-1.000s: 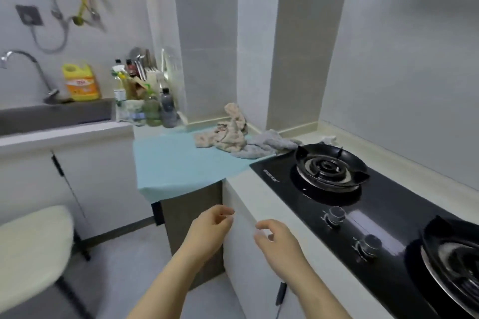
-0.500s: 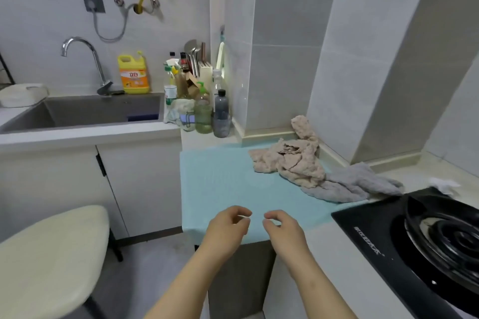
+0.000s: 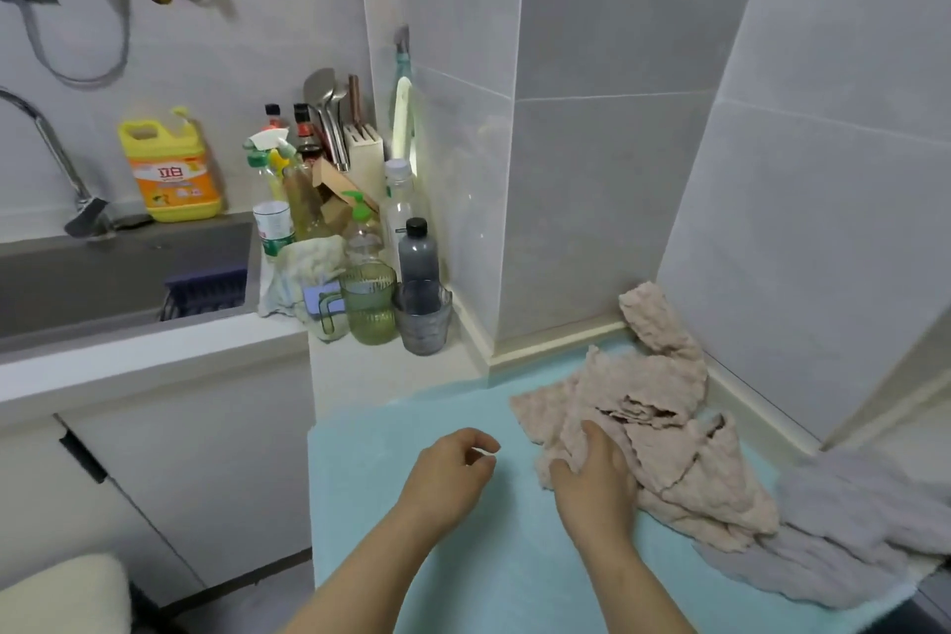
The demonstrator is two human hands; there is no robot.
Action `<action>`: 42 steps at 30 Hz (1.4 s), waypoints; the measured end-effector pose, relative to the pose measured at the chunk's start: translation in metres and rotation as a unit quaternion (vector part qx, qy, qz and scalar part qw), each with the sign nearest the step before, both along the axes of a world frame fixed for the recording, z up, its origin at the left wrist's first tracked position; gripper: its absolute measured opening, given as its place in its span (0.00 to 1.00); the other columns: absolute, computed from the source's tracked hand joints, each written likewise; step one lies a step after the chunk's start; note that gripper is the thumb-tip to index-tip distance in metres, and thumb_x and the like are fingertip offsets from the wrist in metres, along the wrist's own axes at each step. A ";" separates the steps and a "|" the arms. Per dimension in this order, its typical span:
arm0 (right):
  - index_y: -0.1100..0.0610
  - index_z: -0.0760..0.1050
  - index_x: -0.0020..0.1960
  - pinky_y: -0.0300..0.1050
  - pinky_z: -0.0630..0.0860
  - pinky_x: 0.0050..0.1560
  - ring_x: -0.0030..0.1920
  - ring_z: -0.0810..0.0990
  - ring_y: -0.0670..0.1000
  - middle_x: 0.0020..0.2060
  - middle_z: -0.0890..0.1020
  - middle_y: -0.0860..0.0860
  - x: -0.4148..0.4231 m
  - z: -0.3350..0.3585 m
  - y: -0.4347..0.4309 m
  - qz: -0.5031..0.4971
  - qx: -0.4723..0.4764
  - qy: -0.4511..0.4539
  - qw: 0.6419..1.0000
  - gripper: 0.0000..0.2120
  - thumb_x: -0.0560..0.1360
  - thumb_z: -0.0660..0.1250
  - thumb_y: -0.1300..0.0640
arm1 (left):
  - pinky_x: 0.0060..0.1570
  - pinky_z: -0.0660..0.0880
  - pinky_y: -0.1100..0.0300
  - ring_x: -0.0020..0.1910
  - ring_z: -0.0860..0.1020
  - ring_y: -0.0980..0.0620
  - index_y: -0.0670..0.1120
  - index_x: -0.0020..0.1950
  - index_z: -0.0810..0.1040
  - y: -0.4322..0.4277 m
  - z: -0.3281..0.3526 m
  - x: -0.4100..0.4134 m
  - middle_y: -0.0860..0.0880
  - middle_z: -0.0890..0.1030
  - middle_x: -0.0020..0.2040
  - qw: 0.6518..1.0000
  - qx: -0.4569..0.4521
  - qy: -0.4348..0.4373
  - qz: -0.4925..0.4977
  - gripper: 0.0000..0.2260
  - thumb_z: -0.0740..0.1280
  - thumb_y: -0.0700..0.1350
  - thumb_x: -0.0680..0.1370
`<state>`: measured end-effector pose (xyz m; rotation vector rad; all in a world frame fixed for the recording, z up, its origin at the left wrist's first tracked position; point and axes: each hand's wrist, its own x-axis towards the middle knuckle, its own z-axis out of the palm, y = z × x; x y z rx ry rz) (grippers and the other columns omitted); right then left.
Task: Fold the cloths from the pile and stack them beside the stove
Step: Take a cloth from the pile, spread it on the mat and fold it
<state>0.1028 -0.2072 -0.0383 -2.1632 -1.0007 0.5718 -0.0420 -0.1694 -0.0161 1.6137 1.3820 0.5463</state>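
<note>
The right hand [image 3: 592, 476] is gripping the beige cloth [image 3: 664, 407], which is lying crumpled on the mat [image 3: 411, 561] against the grey cloth [image 3: 849, 535]. The left hand [image 3: 447, 476] is hovering alongside, loosely curled and holding nothing.

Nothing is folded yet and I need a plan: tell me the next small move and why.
Probably pull the beige cloth onto the bare mat: the right hand grips it, it lies crumpled partly over the grey cloth, and the left hand is free to spread it.
</note>
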 end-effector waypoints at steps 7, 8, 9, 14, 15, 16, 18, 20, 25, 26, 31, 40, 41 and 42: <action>0.48 0.59 0.74 0.51 0.62 0.67 0.71 0.61 0.54 0.71 0.67 0.48 -0.010 -0.034 0.043 -0.143 -0.017 -0.097 0.985 0.28 0.76 0.63 0.53 | 0.48 0.71 0.65 0.49 0.77 0.54 0.51 0.57 0.78 0.091 -0.025 0.025 0.54 0.80 0.51 0.979 0.026 0.056 -0.196 0.11 0.59 0.43 0.79; 0.49 0.63 0.72 0.51 0.65 0.64 0.69 0.64 0.55 0.68 0.71 0.49 -0.013 -0.039 0.046 -0.187 -0.001 -0.100 0.977 0.26 0.76 0.64 0.54 | 0.48 0.71 0.66 0.50 0.77 0.55 0.52 0.57 0.78 0.100 -0.029 0.025 0.54 0.80 0.51 0.971 0.030 0.058 -0.230 0.11 0.59 0.43 0.79; 0.51 0.69 0.69 0.51 0.66 0.62 0.65 0.67 0.57 0.64 0.76 0.51 -0.017 -0.043 0.050 -0.237 0.020 -0.095 0.967 0.22 0.76 0.65 0.57 | 0.48 0.70 0.66 0.49 0.76 0.56 0.52 0.57 0.77 0.108 -0.032 0.025 0.55 0.79 0.51 0.961 0.034 0.063 -0.265 0.11 0.59 0.43 0.79; 0.60 0.80 0.50 0.51 0.71 0.48 0.49 0.76 0.61 0.44 0.82 0.57 -0.050 -0.048 0.051 -0.389 0.103 -0.046 0.914 0.12 0.74 0.60 0.57 | 0.50 0.68 0.67 0.50 0.74 0.57 0.51 0.60 0.76 0.137 -0.042 0.014 0.56 0.77 0.54 0.919 0.065 0.068 -0.382 0.12 0.59 0.44 0.79; 0.59 0.79 0.49 0.50 0.70 0.47 0.48 0.76 0.60 0.42 0.81 0.56 -0.058 -0.047 0.049 -0.406 0.114 -0.032 0.906 0.09 0.75 0.61 0.58 | 0.51 0.68 0.66 0.52 0.74 0.56 0.51 0.61 0.75 0.140 -0.043 0.013 0.54 0.77 0.57 0.908 0.085 0.070 -0.403 0.13 0.59 0.43 0.79; 0.58 0.77 0.47 0.49 0.69 0.45 0.47 0.75 0.59 0.41 0.80 0.55 -0.066 -0.044 0.046 -0.418 0.126 -0.019 0.899 0.06 0.76 0.62 0.60 | 0.53 0.67 0.66 0.56 0.74 0.54 0.50 0.63 0.74 0.143 -0.045 0.013 0.53 0.76 0.60 0.895 0.116 0.076 -0.425 0.14 0.58 0.43 0.79; 0.55 0.75 0.44 0.46 0.65 0.42 0.45 0.74 0.57 0.39 0.77 0.53 -0.085 -0.042 0.042 -0.439 0.148 -0.005 0.886 0.05 0.75 0.61 0.57 | 0.56 0.69 0.63 0.59 0.73 0.51 0.50 0.63 0.73 0.146 -0.049 0.015 0.52 0.75 0.62 0.840 0.251 0.081 -0.474 0.16 0.59 0.42 0.76; 0.54 0.75 0.46 0.45 0.65 0.43 0.45 0.75 0.55 0.41 0.77 0.51 -0.100 -0.045 0.038 -0.452 0.145 -0.002 0.880 0.12 0.71 0.57 0.50 | 0.50 0.74 0.63 0.53 0.77 0.51 0.51 0.58 0.74 0.146 -0.054 0.022 0.52 0.78 0.56 0.796 0.343 0.018 -0.499 0.19 0.64 0.42 0.66; 0.54 0.75 0.46 0.37 0.65 0.42 0.47 0.75 0.53 0.42 0.77 0.49 -0.109 -0.054 0.035 -0.450 0.155 -0.039 0.879 0.03 0.76 0.63 0.56 | 0.55 0.75 0.57 0.58 0.74 0.52 0.49 0.60 0.73 0.147 -0.072 0.044 0.51 0.78 0.57 0.774 0.370 0.002 -0.514 0.20 0.61 0.45 0.67; 0.52 0.74 0.45 0.34 0.65 0.42 0.47 0.75 0.52 0.42 0.76 0.47 -0.109 -0.054 0.034 -0.443 0.152 -0.053 0.882 0.04 0.77 0.64 0.60 | 0.59 0.73 0.56 0.60 0.74 0.51 0.49 0.62 0.74 0.146 -0.077 0.045 0.51 0.77 0.59 0.771 0.376 0.016 -0.514 0.21 0.60 0.46 0.69; 0.51 0.71 0.46 0.39 0.62 0.44 0.48 0.71 0.47 0.44 0.73 0.44 -0.108 -0.063 0.034 -0.393 0.137 -0.143 0.898 0.05 0.78 0.60 0.59 | 0.49 0.76 0.58 0.51 0.80 0.52 0.51 0.54 0.79 0.144 -0.099 0.040 0.54 0.81 0.50 0.728 0.478 0.011 -0.491 0.18 0.55 0.49 0.69; 0.54 0.69 0.45 0.41 0.59 0.36 0.45 0.70 0.49 0.45 0.73 0.49 -0.114 -0.066 0.033 -0.371 0.130 -0.222 0.892 0.04 0.78 0.58 0.62 | 0.58 0.64 0.53 0.63 0.69 0.49 0.52 0.62 0.69 0.146 -0.096 0.035 0.52 0.74 0.61 0.721 0.454 0.020 -0.522 0.13 0.56 0.52 0.78; 0.55 0.68 0.46 0.42 0.59 0.38 0.46 0.70 0.50 0.46 0.73 0.49 -0.113 -0.065 0.034 -0.372 0.122 -0.220 0.893 0.04 0.78 0.58 0.61 | 0.58 0.65 0.52 0.62 0.70 0.49 0.52 0.60 0.69 0.147 -0.094 0.034 0.52 0.75 0.60 0.726 0.443 0.014 -0.526 0.12 0.56 0.53 0.78; 0.54 0.68 0.46 0.42 0.60 0.39 0.46 0.70 0.51 0.46 0.73 0.50 -0.112 -0.064 0.034 -0.371 0.109 -0.214 0.897 0.03 0.78 0.58 0.61 | 0.57 0.65 0.52 0.62 0.71 0.48 0.52 0.58 0.70 0.147 -0.093 0.034 0.51 0.76 0.59 0.731 0.434 0.011 -0.527 0.12 0.57 0.52 0.77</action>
